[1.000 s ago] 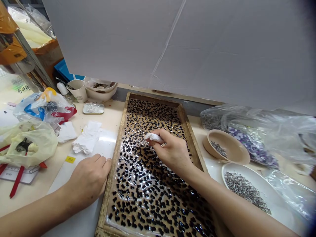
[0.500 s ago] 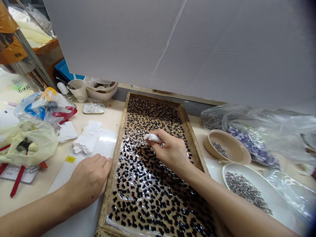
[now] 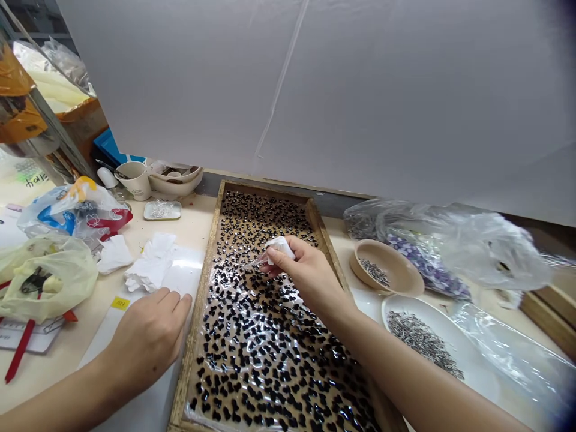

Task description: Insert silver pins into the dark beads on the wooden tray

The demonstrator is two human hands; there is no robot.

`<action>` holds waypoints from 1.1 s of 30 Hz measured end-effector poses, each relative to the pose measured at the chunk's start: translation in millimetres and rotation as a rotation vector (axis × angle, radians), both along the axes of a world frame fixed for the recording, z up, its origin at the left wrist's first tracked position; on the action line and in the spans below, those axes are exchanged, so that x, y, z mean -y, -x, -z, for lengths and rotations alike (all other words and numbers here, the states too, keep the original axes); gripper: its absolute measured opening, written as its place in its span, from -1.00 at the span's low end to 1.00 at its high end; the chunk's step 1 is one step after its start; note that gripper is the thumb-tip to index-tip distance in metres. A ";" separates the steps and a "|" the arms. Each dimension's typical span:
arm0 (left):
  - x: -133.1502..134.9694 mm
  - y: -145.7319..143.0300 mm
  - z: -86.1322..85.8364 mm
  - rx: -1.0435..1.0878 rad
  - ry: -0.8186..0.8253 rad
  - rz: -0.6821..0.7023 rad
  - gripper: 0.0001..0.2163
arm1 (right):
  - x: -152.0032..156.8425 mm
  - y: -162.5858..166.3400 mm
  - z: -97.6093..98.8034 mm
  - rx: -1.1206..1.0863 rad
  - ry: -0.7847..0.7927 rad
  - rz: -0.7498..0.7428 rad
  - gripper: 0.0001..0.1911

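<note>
A wooden-framed tray [image 3: 204, 288] lies lengthwise before me, full of small glossy black pieces [image 3: 265, 336] on a brown bed, with shiny clear film over part of it. Over the middle of the tray, my right hand [image 3: 306, 270] pinches a crumpled white tissue [image 3: 279, 247]. A clear, glossy piece [image 3: 256, 261] sticks out from it to the left; whether it is film or a tool tip I cannot tell. My left hand [image 3: 150, 330] rests with curled fingers on a white board [image 3: 112, 342], beside the tray's left rim. Its palm side is hidden.
Crumpled tissues [image 3: 150, 264], plastic bags [image 3: 49, 276] and a small dish [image 3: 162, 210] lie left. Behind stand a cup [image 3: 135, 181] and bowls [image 3: 176, 183]. Right are a beige bowl [image 3: 405, 273] and white plate [image 3: 477, 372] with small metallic pieces. A grey panel [image 3: 360, 108] overhangs the back.
My right hand has turned a little, showing more of the tissue and the clear piece. My left hand has shifted slightly off the rim. The whole view has swung slightly right.
</note>
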State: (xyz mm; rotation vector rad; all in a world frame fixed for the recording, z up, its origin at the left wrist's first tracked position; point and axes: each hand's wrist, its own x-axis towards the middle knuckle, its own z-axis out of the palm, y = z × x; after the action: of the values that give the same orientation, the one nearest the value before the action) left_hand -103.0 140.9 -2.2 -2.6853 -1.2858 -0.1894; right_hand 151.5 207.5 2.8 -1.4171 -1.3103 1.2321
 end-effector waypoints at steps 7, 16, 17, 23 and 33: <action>-0.2 12.3 -35.7 0.016 -0.214 -0.124 -0.88 | 5.7 -6.2 -1.7 -0.249 0.090 -0.011 -0.70; 16.1 33.3 -59.4 0.286 -0.098 -0.295 -0.82 | 12.0 -7.8 -12.1 -0.373 0.176 0.062 -0.83; 19.7 30.2 -57.3 0.379 0.055 -0.310 -0.82 | 12.8 -6.2 -14.6 -0.379 0.185 0.068 -0.85; 30.9 -15.8 -36.6 1.026 1.166 -0.476 -0.84 | 14.1 25.4 -30.3 -0.424 0.231 0.045 -0.88; -3.0 -47.4 -28.5 1.951 1.016 -0.521 -0.75 | 24.7 134.4 -27.3 -0.552 0.242 -0.070 -0.75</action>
State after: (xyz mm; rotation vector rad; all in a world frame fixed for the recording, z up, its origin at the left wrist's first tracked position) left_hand -55.6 143.9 26.3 -1.6616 -2.7604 -3.2343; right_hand 17.2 182.8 30.1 -1.0768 -0.8548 1.7221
